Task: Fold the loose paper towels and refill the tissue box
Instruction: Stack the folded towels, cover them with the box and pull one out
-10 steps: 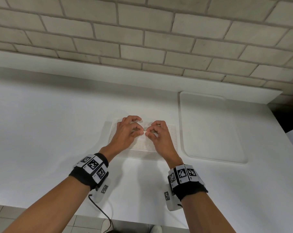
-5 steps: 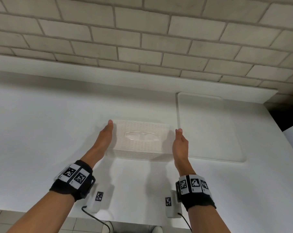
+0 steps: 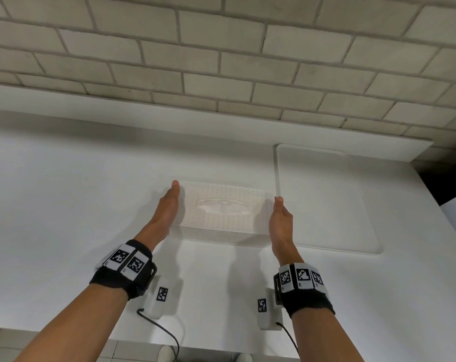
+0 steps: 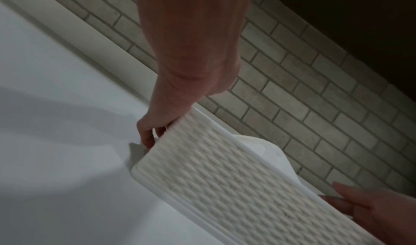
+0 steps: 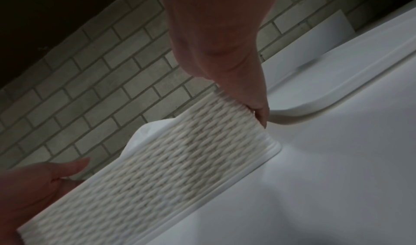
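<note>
No readable writing; wristbands point(image 3: 123, 265) carry only black-and-white coded squares; box point(image 3: 223, 218) white, woven-lattice plastic, rounded corners, oval slot on top, sitting mid-counter point(image 3: 64, 205) just left of a flat white tray point(image 3: 326, 199); left hand point(image 3: 166, 207) and right hand point(image 3: 280, 223) flat, fingers straight, pressed to its short ends; counter smooth white; wall point(image 3: 221, 61) pale grey brick.
</note>
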`<control>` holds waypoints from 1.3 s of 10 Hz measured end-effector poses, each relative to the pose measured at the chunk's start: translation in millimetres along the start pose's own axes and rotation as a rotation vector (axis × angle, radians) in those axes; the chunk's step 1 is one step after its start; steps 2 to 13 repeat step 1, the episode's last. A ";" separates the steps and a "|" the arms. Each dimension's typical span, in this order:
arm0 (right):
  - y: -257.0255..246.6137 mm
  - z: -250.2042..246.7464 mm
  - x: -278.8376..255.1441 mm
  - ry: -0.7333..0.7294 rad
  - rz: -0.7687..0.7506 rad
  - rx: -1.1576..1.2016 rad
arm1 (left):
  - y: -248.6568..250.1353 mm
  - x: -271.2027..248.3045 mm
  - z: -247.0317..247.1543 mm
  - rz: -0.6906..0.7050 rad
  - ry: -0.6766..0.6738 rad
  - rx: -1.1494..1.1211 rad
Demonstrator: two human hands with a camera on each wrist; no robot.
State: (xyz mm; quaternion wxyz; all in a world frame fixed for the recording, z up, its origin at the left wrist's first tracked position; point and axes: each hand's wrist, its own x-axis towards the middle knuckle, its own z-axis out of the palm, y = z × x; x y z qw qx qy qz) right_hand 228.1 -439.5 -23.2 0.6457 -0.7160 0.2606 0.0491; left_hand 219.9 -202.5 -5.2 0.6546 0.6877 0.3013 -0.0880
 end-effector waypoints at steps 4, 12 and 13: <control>1.8 -9.8 -5.1 0.035 -0.027 -0.021 | -5.4 0.0 -11.7 0.067 0.022 0.025; 1.8 -9.8 -5.1 0.035 -0.027 -0.021 | -5.4 0.0 -11.7 0.067 0.022 0.025; 1.8 -9.8 -5.1 0.035 -0.027 -0.021 | -5.4 0.0 -11.7 0.067 0.022 0.025</control>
